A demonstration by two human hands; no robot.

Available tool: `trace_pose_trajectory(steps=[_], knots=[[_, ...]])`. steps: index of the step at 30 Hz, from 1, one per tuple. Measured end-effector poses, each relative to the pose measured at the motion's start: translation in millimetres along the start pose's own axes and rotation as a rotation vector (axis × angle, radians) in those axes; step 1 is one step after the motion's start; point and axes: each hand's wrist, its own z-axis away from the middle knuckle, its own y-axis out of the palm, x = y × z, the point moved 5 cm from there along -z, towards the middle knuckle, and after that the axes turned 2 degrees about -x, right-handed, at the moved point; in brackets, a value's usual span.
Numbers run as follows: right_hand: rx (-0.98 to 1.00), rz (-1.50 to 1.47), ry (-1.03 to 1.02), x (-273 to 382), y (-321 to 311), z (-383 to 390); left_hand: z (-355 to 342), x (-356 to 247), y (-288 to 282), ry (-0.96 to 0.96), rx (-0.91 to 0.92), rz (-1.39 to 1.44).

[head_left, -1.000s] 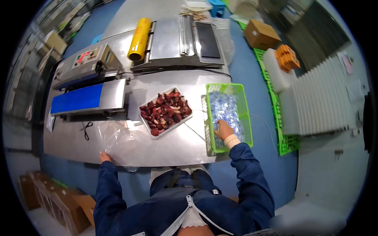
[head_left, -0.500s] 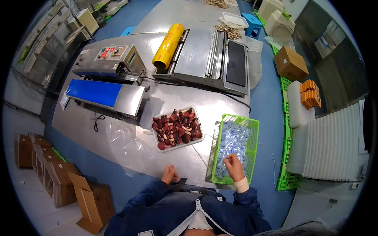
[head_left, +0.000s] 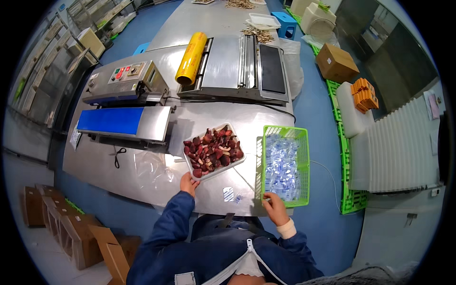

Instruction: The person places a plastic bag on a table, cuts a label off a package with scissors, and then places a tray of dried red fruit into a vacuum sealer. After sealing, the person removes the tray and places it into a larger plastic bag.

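I see a steel table [head_left: 95, 164] carrying a wrapping machine [head_left: 240, 71] with a yellow film roll [head_left: 191, 65], and a sealer [head_left: 124, 102] with a blue belt. Near the front edge sits a green basket [head_left: 283, 134] of small clear packets [head_left: 280, 164], and left of it a white tray [head_left: 195, 166] of dark red pieces. My left hand [head_left: 189, 183] touches the tray's near corner, fingers curled on its rim. My right hand [head_left: 274, 205] rests at the basket's near edge; whether its fingers pinch a packet I cannot tell. Two loose sachets [head_left: 229, 194] lie between my hands.
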Motion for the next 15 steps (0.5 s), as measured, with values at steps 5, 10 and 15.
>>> trace_pose_trajectory(steps=[5, 10, 15], knots=[[-0.103, -0.042, 0.102, -26, -21, 36, -39, 4, -16, 0.015, 0.008, -0.259], [-0.174, -0.009, 0.151, -14, -42, 65, -4, -18, 7, -0.034, 0.252, -0.047], [-0.23, 0.058, 0.166, -31, -73, 80, -23, -9, -30, -0.007, 0.287, -0.09]])
